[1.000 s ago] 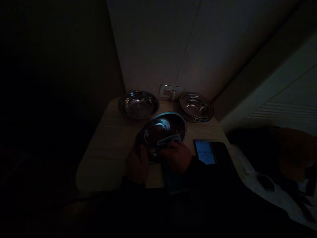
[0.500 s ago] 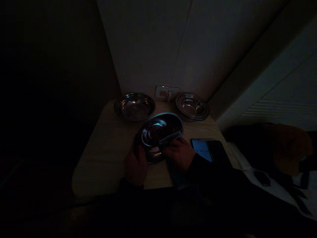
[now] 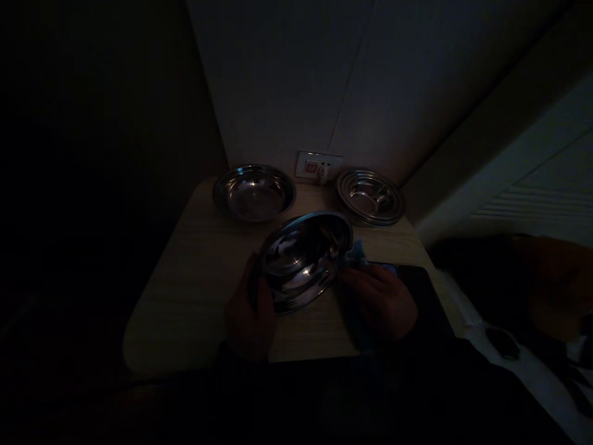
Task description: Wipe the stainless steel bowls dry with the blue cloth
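Observation:
A shiny metal bowl point(image 3: 296, 266) is tilted above the table, its inside facing up and towards me. My left hand point(image 3: 250, 315) grips its left rim, thumb on the inner side and fingers behind. At the bowl's right edge, my right hand point(image 3: 382, 300) is closed on a bluish cloth point(image 3: 357, 250), which touches the rim. Part of the cloth hangs below the hand, lost in the dark.
Another metal bowl point(image 3: 254, 194) stands at the back left of the wooden table point(image 3: 185, 309). Stacked metal bowls point(image 3: 370, 198) sit at the back right. A wall socket point(image 3: 319, 167) holds a plug. A phone point(image 3: 417, 284) lies partly behind my right hand.
My right hand has moved with the cloth from inside the bowl to its right outer rim. The bowl is tilted more, and my right hand now covers most of the phone's lit screen.

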`<state>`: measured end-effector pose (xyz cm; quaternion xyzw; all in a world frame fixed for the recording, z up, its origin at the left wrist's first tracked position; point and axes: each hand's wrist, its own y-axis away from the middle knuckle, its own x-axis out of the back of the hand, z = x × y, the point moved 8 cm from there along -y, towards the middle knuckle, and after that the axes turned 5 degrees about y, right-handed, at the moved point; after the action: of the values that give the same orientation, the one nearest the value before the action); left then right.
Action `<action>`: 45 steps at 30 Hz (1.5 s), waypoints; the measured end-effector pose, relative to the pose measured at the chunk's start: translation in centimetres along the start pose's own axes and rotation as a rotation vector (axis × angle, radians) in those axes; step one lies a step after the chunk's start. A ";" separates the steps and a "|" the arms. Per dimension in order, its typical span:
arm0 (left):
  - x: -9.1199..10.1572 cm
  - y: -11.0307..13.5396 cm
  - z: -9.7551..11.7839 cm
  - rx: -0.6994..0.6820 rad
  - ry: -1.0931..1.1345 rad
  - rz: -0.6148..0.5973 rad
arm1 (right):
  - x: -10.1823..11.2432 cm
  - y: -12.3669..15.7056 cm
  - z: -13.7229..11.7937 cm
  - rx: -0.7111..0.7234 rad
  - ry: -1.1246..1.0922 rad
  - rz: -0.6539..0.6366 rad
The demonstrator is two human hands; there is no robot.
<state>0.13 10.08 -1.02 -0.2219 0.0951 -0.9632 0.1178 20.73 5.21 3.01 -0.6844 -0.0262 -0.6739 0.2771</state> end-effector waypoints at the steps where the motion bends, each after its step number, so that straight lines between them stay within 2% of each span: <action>1: 0.1 0.0 0.0 -0.002 -0.002 0.003 | -0.1 0.0 -0.1 0.001 -0.006 0.004; 12: 0.3 0.2 0.1 -0.002 0.056 0.015 | -2.6 -1.0 -2.3 0.009 -0.063 -0.022; 21: -0.4 0.3 0.4 -0.042 0.144 -0.075 | -3.4 -0.9 -2.5 -0.025 -0.122 -0.057; 27: -1.9 0.8 1.3 -0.157 0.130 -0.183 | -3.7 -1.1 -2.7 -0.031 -0.157 -0.100; 29: -2.3 0.9 1.3 -0.156 0.120 -0.205 | -3.7 -1.3 -3.1 -0.032 -0.168 -0.118; 37: -1.2 0.8 -0.2 -0.082 0.066 -0.108 | -3.5 -2.4 -6.8 0.027 -0.271 -0.091; 43: -0.7 0.8 0.2 -0.068 0.003 -0.081 | -3.2 -2.4 -3.8 0.080 -0.041 -0.162; 45: -0.7 0.8 0.5 -0.083 -0.007 -0.070 | -3.2 -2.3 -3.6 0.076 -0.019 -0.158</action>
<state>1.15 9.40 -1.06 -0.2332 0.1268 -0.9612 0.0749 16.23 6.75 0.60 -0.6755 -0.1084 -0.6857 0.2487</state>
